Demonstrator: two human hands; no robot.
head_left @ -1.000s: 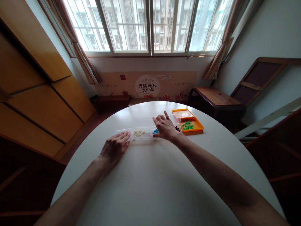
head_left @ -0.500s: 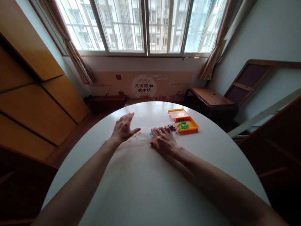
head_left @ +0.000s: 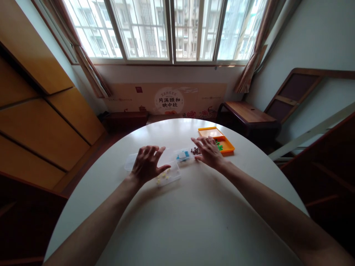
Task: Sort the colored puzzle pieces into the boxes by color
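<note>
- Now, a clear plastic box (head_left: 169,176) with small yellow pieces (head_left: 164,177) lies on the white round table (head_left: 177,221), just beside and partly under the left hand (head_left: 146,166), on its near-right side.
- That left hand hovers over or rests on the box with its fingers spread apart; whether it actually grips the box cannot be told.
- A clear lid or second clear tray (head_left: 130,162) shows past the left hand's far-left edge, partly hidden by it.
- To the right, a small clear box with blue pieces (head_left: 183,155) sits between the two hands, apart from both.
- Beyond it, dark brown pieces (head_left: 195,150) lie in another clear compartment, right at the fingertips of the right hand (head_left: 210,152).
- The right hand lies flat, palm down, fingers loosely spread and clamped on nothing.
- An orange tray (head_left: 227,147) with green pieces (head_left: 219,146) sits just behind the right hand, partly covered by it.
- Farther off stand a wooden bench (head_left: 249,114), a printed board (head_left: 166,99) below the window and wooden panels (head_left: 41,111) on the left.
</note>
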